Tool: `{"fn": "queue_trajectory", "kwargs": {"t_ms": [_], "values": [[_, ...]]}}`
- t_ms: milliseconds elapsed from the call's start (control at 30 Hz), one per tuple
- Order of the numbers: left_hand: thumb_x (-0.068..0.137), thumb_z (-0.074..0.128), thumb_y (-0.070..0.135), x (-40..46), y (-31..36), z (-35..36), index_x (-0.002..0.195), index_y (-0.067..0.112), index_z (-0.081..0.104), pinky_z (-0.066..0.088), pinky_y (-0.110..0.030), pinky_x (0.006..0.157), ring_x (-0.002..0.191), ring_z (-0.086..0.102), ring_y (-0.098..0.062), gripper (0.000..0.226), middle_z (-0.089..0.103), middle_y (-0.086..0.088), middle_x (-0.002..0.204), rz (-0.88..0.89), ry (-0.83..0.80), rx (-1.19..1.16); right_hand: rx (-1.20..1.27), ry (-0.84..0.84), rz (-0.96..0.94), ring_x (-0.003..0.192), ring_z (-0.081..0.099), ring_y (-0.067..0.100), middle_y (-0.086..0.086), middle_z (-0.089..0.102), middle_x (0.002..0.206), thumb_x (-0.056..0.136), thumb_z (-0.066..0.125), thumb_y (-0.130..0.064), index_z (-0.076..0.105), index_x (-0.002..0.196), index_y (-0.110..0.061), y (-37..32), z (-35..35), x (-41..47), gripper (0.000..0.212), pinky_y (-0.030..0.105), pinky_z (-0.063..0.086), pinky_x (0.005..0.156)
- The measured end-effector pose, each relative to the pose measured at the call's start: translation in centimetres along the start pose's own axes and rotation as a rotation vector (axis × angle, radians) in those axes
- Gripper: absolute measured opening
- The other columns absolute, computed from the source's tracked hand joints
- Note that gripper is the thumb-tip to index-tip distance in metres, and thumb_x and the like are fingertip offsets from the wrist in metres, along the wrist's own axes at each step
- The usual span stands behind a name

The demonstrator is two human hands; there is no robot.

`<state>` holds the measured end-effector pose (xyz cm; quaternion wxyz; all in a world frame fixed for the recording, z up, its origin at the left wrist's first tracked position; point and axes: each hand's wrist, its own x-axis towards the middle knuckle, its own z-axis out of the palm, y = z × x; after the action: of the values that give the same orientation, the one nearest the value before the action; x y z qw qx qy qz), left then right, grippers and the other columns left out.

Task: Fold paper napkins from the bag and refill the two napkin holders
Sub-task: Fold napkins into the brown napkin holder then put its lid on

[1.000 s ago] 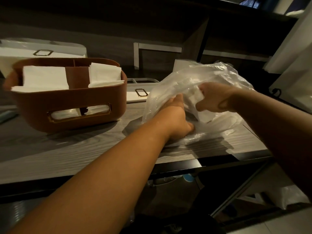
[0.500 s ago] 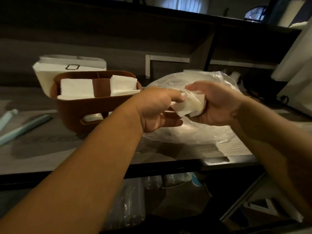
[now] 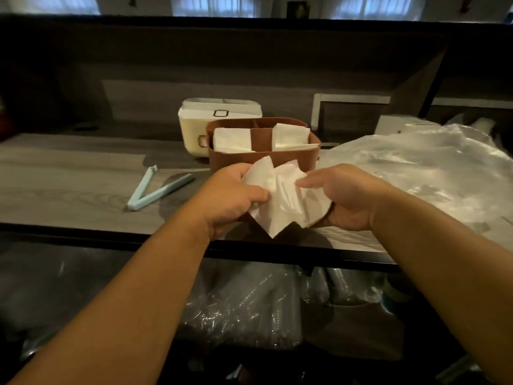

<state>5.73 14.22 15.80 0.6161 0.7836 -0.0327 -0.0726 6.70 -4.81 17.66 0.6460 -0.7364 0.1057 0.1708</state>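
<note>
My left hand (image 3: 231, 194) and my right hand (image 3: 348, 200) both grip a small bunch of white paper napkins (image 3: 283, 201), fanned out above the table's front edge. Just behind them stands the brown napkin holder (image 3: 277, 157), with white folded napkins in its two front compartments. A cream-white napkin holder (image 3: 194, 126) stands behind it to the left, partly hidden. The clear plastic bag (image 3: 422, 173) lies crumpled on the table to the right of my hands.
A pale blue bag clip (image 3: 155, 190) lies open in a V on the grey wooden table (image 3: 69, 184), left of my hands. A dark back panel rises behind the holders. Plastic-wrapped items sit on the shelf under the table.
My hands have drawn the napkins out of the bag and moved them left, in front of the brown holder. The bunch is now spread wider between both hands.
</note>
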Motion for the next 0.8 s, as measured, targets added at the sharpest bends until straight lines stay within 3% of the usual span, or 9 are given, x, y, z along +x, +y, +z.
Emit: {"fn": "queue_trajectory", "kwargs": {"t_ms": [133, 300, 367, 467, 533, 667, 800], "values": [[0.088, 0.073, 0.014, -0.4, -1.7, -0.5, 0.125, 0.03, 0.056, 0.059, -0.035, 0.079, 0.106, 0.06, -0.015, 0.043, 0.061, 0.009, 0.119, 0.041, 0.109, -0.001, -0.127, 0.088, -0.028, 0.115, 0.061, 0.034, 0.006, 0.063, 0.126, 0.097, 0.06, -0.007, 0.059, 0.126, -0.023, 0.1, 0.7, 1.0, 0.032, 0.052, 0.052, 0.099], [0.082, 0.074, 0.016, -0.4, -3.7, -0.2, 0.113, 0.029, 0.057, 0.06, -0.047, 0.084, 0.102, 0.064, -0.022, 0.037, 0.063, 0.003, 0.111, -0.056, 0.261, -0.091, -0.447, 0.239, -0.147, 0.105, 0.061, 0.031, 0.004, 0.061, 0.114, 0.099, 0.061, -0.017, 0.055, 0.123, -0.026, -0.8, 0.0, -0.6, 0.027, 0.047, 0.056, 0.089], [0.075, 0.075, 0.021, -0.4, -3.6, -0.1, 0.109, 0.028, 0.056, 0.06, -0.048, 0.084, 0.102, 0.066, -0.025, 0.04, 0.064, 0.0, 0.111, -0.102, 0.256, -0.092, -0.515, 0.282, -0.231, 0.102, 0.058, 0.029, 0.002, 0.059, 0.105, 0.098, 0.061, -0.017, 0.052, 0.118, -0.029, -1.7, -0.6, -1.7, 0.026, 0.046, 0.053, 0.081], [0.07, 0.075, 0.023, -0.2, -3.5, -0.1, 0.108, 0.026, 0.058, 0.061, -0.048, 0.081, 0.097, 0.068, -0.026, 0.042, 0.066, -0.002, 0.108, -0.132, 0.23, -0.041, -0.511, 0.294, -0.366, 0.103, 0.056, 0.03, 0.003, 0.057, 0.108, 0.097, 0.061, -0.018, 0.053, 0.121, -0.027, -3.2, -0.9, -3.2, 0.027, 0.046, 0.05, 0.083], [0.08, 0.074, 0.016, 0.0, -3.6, -0.1, 0.111, 0.022, 0.059, 0.061, -0.047, 0.082, 0.098, 0.067, -0.026, 0.036, 0.067, -0.003, 0.109, -0.135, 0.228, -0.046, -0.59, 0.259, -0.446, 0.1, 0.057, 0.027, 0.002, 0.057, 0.11, 0.097, 0.062, -0.02, 0.055, 0.119, -0.025, -3.7, -0.6, -3.8, 0.023, 0.044, 0.049, 0.087], [0.085, 0.069, -0.001, 0.2, -3.9, -0.2, 0.109, 0.014, 0.064, 0.061, -0.052, 0.081, 0.098, 0.069, -0.032, 0.029, 0.07, -0.01, 0.111, -0.119, 0.174, -0.136, -0.773, -0.064, -0.394, 0.097, 0.061, 0.017, -0.005, 0.064, 0.105, 0.098, 0.061, -0.024, 0.064, 0.099, -0.029, -2.4, 1.7, -2.7, 0.006, 0.033, 0.049, 0.086], [0.081, 0.068, -0.005, -0.1, -3.9, -0.3, 0.105, 0.014, 0.067, 0.059, -0.057, 0.082, 0.096, 0.071, -0.033, 0.031, 0.073, -0.014, 0.105, -0.082, 0.137, -0.148, -1.056, -0.09, -0.417, 0.096, 0.064, 0.014, -0.009, 0.068, 0.109, 0.095, 0.067, -0.031, 0.066, 0.112, -0.029, 0.1, 2.5, 0.4, 0.017, 0.026, 0.053, 0.084]]}}
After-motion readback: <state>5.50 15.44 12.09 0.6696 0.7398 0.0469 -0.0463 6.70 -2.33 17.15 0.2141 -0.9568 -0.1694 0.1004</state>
